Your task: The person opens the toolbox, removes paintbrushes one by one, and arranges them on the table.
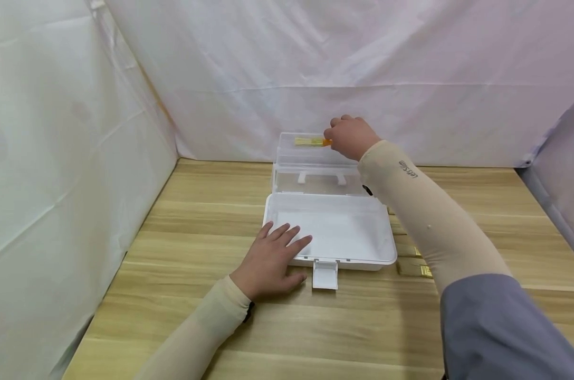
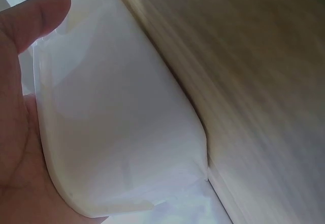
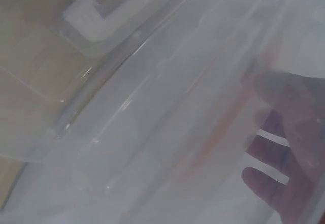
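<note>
A white plastic box (image 1: 334, 227) lies with its clear lid (image 1: 292, 153) swung back behind it and its front latch (image 1: 325, 275) hanging down. My left hand (image 1: 270, 262) rests on the front left corner, fingers spread over the rim. In the left wrist view, the palm and thumb border the box's side wall (image 2: 122, 107). Up at the lid, my right hand (image 1: 352, 136) pinches a paintbrush (image 1: 311, 142) by its orange handle, bristles toward the left. The right wrist view is hazy; the fingers (image 3: 266, 183) and a blurred orange handle (image 3: 221, 130) show there.
More paintbrushes (image 1: 426, 271) lie on the wooden table (image 1: 211, 221) to the right of the box, partly hidden under the right forearm. White sheeting (image 1: 230, 111) hangs behind the table, and another sheet (image 1: 54, 184) hangs along its left side.
</note>
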Tool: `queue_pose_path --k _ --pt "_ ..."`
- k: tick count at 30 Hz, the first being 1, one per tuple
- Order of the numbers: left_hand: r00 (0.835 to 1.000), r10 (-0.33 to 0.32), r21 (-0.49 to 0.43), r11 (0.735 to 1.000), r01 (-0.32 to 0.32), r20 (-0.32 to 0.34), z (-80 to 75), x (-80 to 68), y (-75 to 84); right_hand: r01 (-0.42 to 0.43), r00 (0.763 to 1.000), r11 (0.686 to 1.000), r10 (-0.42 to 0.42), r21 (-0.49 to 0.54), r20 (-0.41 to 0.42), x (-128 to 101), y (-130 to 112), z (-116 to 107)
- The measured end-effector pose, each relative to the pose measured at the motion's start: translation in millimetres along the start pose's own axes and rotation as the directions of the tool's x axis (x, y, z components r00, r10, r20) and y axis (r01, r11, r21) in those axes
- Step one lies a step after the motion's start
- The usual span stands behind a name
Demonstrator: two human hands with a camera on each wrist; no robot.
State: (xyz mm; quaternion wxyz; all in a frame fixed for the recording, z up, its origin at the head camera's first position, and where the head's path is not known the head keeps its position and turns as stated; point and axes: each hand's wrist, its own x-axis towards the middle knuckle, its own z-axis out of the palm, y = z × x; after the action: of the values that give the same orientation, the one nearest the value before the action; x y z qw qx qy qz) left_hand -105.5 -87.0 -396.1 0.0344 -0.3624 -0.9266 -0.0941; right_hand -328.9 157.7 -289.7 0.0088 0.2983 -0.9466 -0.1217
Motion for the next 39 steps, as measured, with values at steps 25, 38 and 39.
queue_pose_path --k 25,38,39 --pt "1.0 0.0 0.013 1.0 0.0 0.015 0.9 0.1 -0.1 -0.006 0.999 1.0 0.006 0.018 -0.037 -3 1 7" --pt "1.0 -0.006 0.004 1.0 0.006 0.026 0.8 1.7 0.5 0.005 0.994 1.0 -0.008 -0.022 -0.108 -18 -7 -3" --pt "1.0 -0.003 0.007 1.0 0.003 0.025 1.2 2.2 0.5 0.007 0.993 0.999 -0.011 -0.031 -0.118 -21 -9 -4"
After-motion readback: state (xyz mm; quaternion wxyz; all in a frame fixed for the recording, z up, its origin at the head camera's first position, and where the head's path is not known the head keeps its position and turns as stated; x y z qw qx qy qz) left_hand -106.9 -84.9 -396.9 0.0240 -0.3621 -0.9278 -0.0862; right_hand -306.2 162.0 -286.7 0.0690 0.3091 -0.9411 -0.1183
